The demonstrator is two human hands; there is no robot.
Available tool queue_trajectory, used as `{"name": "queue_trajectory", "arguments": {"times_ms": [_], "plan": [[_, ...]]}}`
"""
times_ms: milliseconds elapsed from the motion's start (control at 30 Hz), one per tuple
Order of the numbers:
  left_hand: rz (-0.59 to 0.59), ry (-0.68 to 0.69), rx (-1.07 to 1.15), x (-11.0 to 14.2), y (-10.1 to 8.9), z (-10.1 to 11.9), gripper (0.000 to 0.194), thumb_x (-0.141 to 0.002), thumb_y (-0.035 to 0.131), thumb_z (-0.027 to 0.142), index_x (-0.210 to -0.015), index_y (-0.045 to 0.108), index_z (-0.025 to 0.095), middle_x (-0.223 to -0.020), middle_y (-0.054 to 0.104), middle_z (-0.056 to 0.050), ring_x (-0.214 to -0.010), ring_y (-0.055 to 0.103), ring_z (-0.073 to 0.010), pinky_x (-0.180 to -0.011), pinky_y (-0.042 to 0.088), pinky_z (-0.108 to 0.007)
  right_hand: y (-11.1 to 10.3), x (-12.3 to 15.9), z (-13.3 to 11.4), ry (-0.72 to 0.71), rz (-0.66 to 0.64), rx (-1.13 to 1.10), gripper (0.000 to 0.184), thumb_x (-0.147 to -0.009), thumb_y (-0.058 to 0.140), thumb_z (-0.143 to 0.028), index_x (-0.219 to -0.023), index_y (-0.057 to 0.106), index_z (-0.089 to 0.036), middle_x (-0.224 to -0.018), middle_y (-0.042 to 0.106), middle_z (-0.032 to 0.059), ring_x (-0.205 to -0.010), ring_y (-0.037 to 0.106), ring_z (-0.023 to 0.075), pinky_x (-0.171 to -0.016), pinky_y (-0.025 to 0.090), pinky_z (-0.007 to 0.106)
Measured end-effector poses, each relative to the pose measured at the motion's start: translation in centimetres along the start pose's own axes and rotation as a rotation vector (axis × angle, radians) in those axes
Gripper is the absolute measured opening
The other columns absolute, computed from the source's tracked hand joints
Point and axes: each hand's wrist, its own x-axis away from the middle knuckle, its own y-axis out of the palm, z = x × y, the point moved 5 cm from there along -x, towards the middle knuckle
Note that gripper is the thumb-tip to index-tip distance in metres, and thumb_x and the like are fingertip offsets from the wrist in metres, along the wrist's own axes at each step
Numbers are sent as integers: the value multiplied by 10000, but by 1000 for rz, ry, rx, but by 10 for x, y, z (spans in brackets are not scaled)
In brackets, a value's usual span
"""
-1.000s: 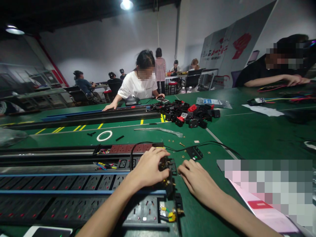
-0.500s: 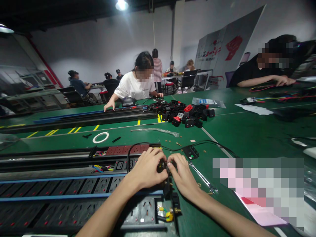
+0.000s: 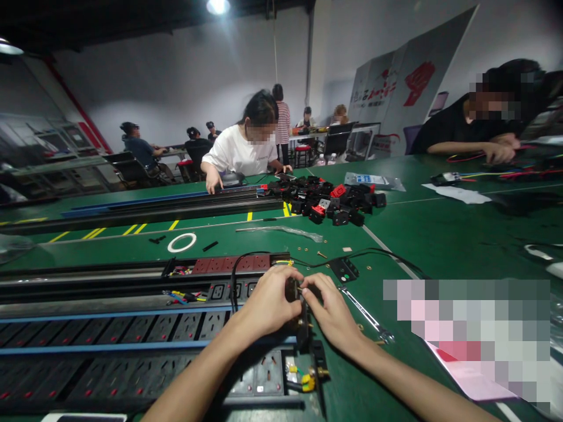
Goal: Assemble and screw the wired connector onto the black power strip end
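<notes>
My left hand (image 3: 276, 300) is closed round the black end plate (image 3: 303, 331) at the right end of a power strip. Its thumb lies along the plate's near side. On the plate's outer face, the thumb and fingertips of my right hand (image 3: 326, 302) pinch a small brass-coloured bolt (image 3: 301, 289), partly hidden by the fingers. The blue-edged power strip (image 3: 193, 326) with black sockets runs off to the left. Nearer me lies another black power strip (image 3: 268, 375), with a brass bolt (image 3: 323, 373) and yellow-green wire (image 3: 308, 384) at its end.
A wrench (image 3: 367, 316) lies right of my right hand. Behind it are a black bracket (image 3: 345, 269), loose nuts and screws (image 3: 322, 254) and a white ring (image 3: 182, 242). Black and red socket modules (image 3: 329, 199) are piled farther back. Two co-workers sit across the table.
My hands stay at the same end plate with small finger shifts. The view has moved slightly. The co-worker in white has moved a hand to the right along the far strip.
</notes>
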Motion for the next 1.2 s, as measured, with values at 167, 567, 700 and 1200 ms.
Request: {"name": "queue_trajectory", "arguments": {"times_ms": [167, 567, 700, 1200], "plan": [[-10, -30, -6, -1, -2, 2, 395, -650, 672, 86, -1036, 663, 169, -1144, 682, -80, -1040, 624, -244, -974, 478, -386, -2, -1, -1, 0, 19, 2, 132, -940, 477, -267, -887, 586, -215, -910, 618, 52, -921, 545, 228, -832, 443, 376], [-8, -14, 18, -2, -1, -2, 436, -643, 662, 64, -1067, 667, 169, -1188, 678, -73, -1067, 631, -238, -987, 491, -375, -4, 2, -8, -23, 25, -1, 133, -938, 484, -245, -906, 609, -216, -884, 630, 45, -887, 567, 217, -797, 453, 342], [1, -8, 18, -1, 0, -3, 449, -648, 662, 61, -1082, 669, 176, -1187, 680, -70, -1090, 625, -239, -996, 489, -379, -5, 2, -7, -14, 50, -12, 121, -927, 496, -252, -928, 609, -210, -903, 637, 52, -866, 573, 209, -774, 463, 328], [-102, 117, -76, 1, 2, 0, 530, -694, 671, 48, -1207, 620, 169, -1286, 633, -91, -1248, 541, -241, -1115, 417, -407, -5, 3, -7, 2, 78, -35, 53, -833, 546, -195, -862, 588, -209, -809, 609, 16, -719, 535, 169, -684, 434, 283]]}}
